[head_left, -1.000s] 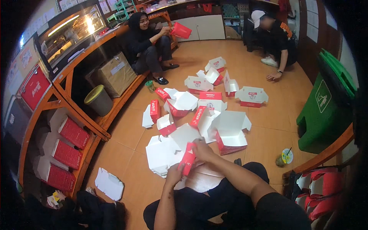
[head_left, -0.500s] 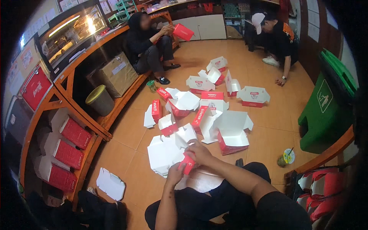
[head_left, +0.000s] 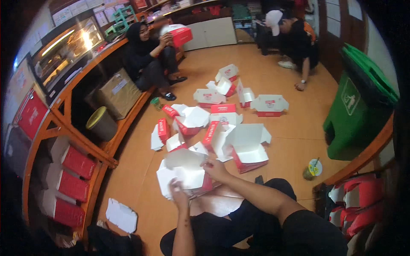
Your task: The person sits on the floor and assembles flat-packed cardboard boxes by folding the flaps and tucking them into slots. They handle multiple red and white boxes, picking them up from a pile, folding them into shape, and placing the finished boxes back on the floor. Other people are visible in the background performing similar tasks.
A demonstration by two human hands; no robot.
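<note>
Orange floor [head_left: 294,128] strewn with folded cartons; left hand [head_left: 178,193] and right hand [head_left: 215,170] pinch a half-folded white-and-red box [head_left: 183,173] by its edges — light, thin card that probably creases easily, best held along folds.

Orange-brown tiled floor [head_left: 294,141]. On it: scattered red-and-white folded cartons [head_left: 222,117], flat white blanks [head_left: 121,215], green wheeled bin [head_left: 356,106], small lidded cup [head_left: 312,169].

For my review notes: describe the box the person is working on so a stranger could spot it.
Start at the green bin on the right, then cross the orange floor to the bottom centre. There the left hand and right hand hold a white and red box, the only one off the floor pile and in the wearer's hands.
</note>
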